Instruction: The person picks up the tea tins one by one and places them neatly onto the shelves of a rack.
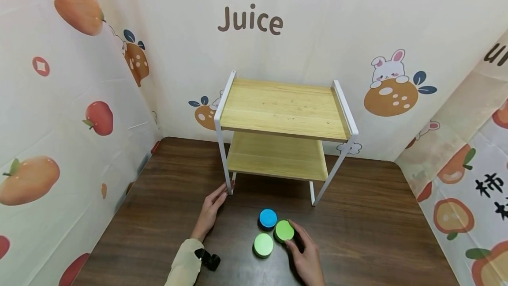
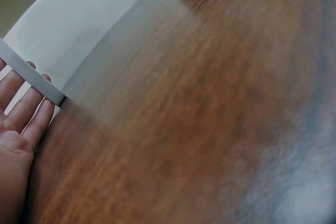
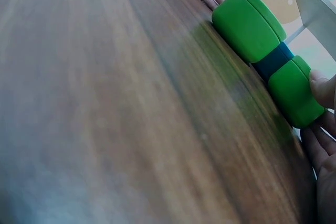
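Three small round containers stand close together on the brown table in the head view: a blue one, a pale green one and a brighter green one. My right hand holds the brighter green container between thumb and fingers, low over the tabletop. Its green side shows between thumb and fingers in the right wrist view. Over on the left, my left hand rests at the foot of a white shelf leg. The left wrist view shows its fingers extended, lying behind the leg.
A two-tier rack with a wooden top board and a lower board stands at the back of the table. Printed fabric hangs behind it and at both sides. A black strapped device sits at my left wrist.
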The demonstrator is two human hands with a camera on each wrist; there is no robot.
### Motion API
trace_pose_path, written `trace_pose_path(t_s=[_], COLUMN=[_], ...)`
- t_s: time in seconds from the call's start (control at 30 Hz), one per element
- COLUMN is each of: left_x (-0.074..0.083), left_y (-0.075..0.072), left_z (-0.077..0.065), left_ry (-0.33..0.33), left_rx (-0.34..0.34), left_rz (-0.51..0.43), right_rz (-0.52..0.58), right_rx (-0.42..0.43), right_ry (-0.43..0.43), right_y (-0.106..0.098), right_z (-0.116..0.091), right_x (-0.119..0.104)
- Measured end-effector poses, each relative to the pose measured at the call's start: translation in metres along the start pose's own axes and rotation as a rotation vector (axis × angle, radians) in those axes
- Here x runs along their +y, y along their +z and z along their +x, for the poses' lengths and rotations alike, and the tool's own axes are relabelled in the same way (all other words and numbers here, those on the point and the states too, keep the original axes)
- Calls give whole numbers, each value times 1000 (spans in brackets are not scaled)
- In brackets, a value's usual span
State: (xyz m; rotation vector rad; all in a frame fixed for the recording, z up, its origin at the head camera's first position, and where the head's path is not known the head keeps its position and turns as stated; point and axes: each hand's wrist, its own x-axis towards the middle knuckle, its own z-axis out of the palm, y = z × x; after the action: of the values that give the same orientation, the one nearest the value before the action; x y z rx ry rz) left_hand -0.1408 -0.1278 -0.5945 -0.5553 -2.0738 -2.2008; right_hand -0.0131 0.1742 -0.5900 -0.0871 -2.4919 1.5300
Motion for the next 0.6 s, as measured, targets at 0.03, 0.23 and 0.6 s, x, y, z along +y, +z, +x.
trace_pose_path(t_s=[0.03,0.23,0.6], left_x=[0,0,-1], left_y=[0,1,0], left_z=[0,0,1], left_ry=[-2,-14,-13], left_rx=[3,11,2], left_rz=[0,-11,-23], right_rz=[-1,1,-21], right_rx=[1,22,29], right_ry=[-8,-81,-70], right_y=[0,0,4], right_z=[-1,-1,0], right_x=[0,-1,2])
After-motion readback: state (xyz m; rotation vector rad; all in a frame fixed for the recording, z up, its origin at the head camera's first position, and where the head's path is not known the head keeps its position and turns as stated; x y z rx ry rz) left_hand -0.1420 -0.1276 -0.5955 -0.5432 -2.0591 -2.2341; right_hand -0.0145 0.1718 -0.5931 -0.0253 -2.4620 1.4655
